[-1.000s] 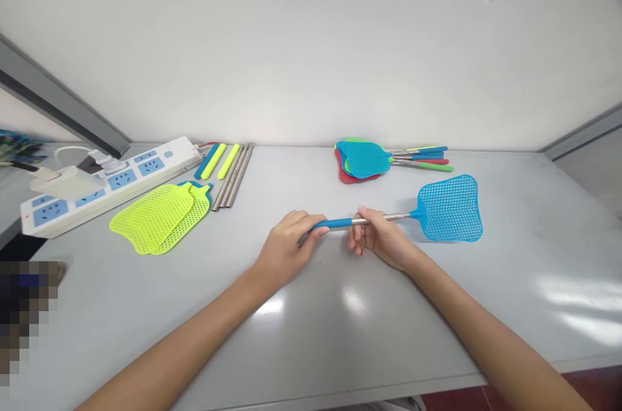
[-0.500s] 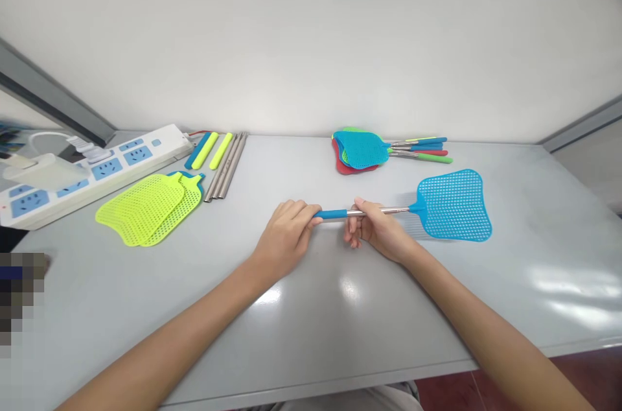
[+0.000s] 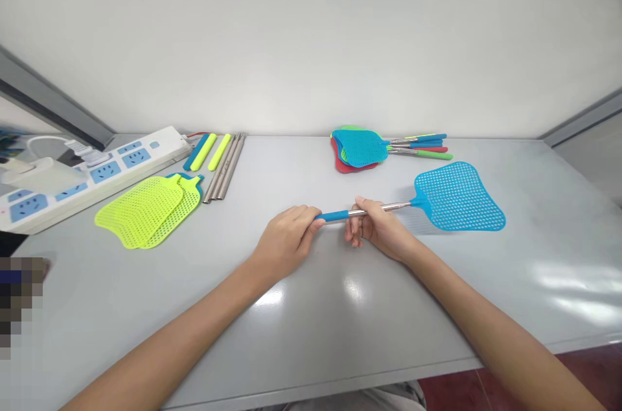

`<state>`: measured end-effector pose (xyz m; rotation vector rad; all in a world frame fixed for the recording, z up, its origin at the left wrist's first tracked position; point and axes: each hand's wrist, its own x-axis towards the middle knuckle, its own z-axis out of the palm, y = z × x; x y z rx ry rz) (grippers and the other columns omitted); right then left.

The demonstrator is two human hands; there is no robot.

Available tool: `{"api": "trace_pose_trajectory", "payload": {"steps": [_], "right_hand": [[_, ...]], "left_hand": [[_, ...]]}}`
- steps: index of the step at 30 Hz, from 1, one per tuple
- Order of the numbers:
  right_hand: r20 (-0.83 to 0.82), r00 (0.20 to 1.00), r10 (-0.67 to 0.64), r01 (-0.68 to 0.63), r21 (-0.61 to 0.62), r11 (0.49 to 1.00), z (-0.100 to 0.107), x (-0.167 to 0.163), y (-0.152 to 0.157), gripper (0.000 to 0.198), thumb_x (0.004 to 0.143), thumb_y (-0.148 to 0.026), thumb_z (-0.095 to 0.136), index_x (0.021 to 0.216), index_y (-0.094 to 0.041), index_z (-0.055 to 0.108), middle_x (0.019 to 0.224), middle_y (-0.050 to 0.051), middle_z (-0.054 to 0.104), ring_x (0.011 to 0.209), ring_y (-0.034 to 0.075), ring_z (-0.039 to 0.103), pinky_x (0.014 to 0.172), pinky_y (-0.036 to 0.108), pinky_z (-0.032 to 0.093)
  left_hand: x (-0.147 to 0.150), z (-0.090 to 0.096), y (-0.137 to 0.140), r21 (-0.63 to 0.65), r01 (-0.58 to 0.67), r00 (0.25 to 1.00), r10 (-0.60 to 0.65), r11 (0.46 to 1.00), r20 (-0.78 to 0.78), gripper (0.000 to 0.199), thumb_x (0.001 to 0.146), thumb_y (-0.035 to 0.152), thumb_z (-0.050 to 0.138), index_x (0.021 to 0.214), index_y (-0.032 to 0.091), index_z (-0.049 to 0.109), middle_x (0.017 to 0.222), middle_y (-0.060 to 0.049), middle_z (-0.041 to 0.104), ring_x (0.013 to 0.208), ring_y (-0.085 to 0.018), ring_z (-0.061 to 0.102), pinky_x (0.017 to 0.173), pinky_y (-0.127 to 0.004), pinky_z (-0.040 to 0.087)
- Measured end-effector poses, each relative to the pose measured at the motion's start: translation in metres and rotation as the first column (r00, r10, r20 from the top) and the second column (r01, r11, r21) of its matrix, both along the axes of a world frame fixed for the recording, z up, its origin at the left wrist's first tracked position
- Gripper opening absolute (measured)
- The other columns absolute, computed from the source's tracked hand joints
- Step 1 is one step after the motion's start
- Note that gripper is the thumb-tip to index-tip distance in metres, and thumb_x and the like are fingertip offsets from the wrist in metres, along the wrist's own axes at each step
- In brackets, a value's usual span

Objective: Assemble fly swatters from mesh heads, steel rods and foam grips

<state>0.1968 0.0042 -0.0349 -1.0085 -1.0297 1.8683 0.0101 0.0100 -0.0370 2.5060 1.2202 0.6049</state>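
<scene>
A blue fly swatter (image 3: pixel 459 198) is held level above the grey table, its mesh head out to the right. My left hand (image 3: pixel 287 237) is closed on the free end of its blue grip. Farther along, my right hand (image 3: pixel 379 227) pinches the metal rod between thumb and fingers, just past the grip. Behind it lies a pile of fly swatters (image 3: pixel 362 148) with blue, red and green heads, handles to the right. To the left rest yellow-green swatter heads (image 3: pixel 140 210) over a blue one, several metal rods (image 3: pixel 226 168), and yellow grips (image 3: pixel 219 152) beside a blue grip (image 3: pixel 198 150).
A white power strip (image 3: pixel 104 171) with a plugged-in adapter (image 3: pixel 43 176) runs along the table's left side. A pale wall (image 3: pixel 311 41) stands along the back edge. The table's front edge (image 3: pixel 311 390) is close to my body.
The swatter's mesh head has tilted and risen slightly on the right, its outer edge now slanting. Both hands keep their hold in nearly the same place.
</scene>
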Motion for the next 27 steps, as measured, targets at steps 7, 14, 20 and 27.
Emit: {"api": "trace_pose_trajectory", "payload": {"steps": [7, 14, 20, 27], "right_hand": [[-0.004, 1.0, 0.006, -0.006, 0.025, 1.0, 0.0006, 0.0, -0.0005, 0.045, 0.081, -0.039, 0.034, 0.05, -0.013, 0.054, 0.052, 0.005, 0.057, 0.045, 0.011, 0.052, 0.045, 0.024, 0.038], [0.014, 0.999, 0.044, -0.045, 0.076, 0.996, -0.0051, 0.0003, 0.0, 0.045, 0.081, -0.041, 0.031, 0.05, -0.014, 0.05, 0.047, 0.003, 0.057, 0.039, 0.01, 0.049, 0.04, 0.021, 0.038], [0.08, 0.995, 0.061, -0.073, 0.149, 0.986, -0.0036, -0.0046, -0.0006, 0.046, 0.082, -0.039, 0.026, 0.044, -0.017, 0.039, 0.039, 0.0, 0.053, 0.028, 0.009, 0.043, 0.03, 0.019, 0.03], [0.192, 0.98, 0.05, -0.087, 0.186, 0.979, -0.0005, -0.0081, -0.0043, 0.046, 0.083, -0.04, 0.022, 0.043, -0.019, 0.033, 0.031, -0.003, 0.045, 0.024, 0.009, 0.04, 0.025, 0.019, 0.027]], "left_hand": [[0.0, 0.0005, 0.0007, 0.002, 0.0, 1.0, 0.0, 1.0, 0.004, 0.026, 0.086, 0.029, 0.027, 0.087, 0.017, 0.051, 0.072, -0.002, 0.054, 0.068, -0.014, 0.049, 0.063, -0.026, 0.037], [-0.0014, 0.0009, 0.0004, 0.007, 0.014, 1.0, -0.014, 1.0, -0.002, 0.025, 0.086, 0.027, 0.027, 0.088, 0.016, 0.05, 0.073, -0.002, 0.054, 0.071, -0.014, 0.049, 0.066, -0.026, 0.038], [0.0014, -0.0006, -0.0026, -0.031, 0.025, 1.0, -0.025, 0.999, -0.012, 0.027, 0.087, 0.027, 0.023, 0.082, 0.016, 0.048, 0.069, -0.001, 0.053, 0.065, -0.013, 0.049, 0.06, -0.024, 0.037], [0.0025, 0.003, -0.0041, -0.121, 0.059, 0.998, -0.058, 0.991, 0.008, 0.028, 0.087, 0.027, 0.021, 0.073, 0.018, 0.043, 0.061, 0.001, 0.046, 0.057, -0.011, 0.045, 0.055, -0.022, 0.034]]}}
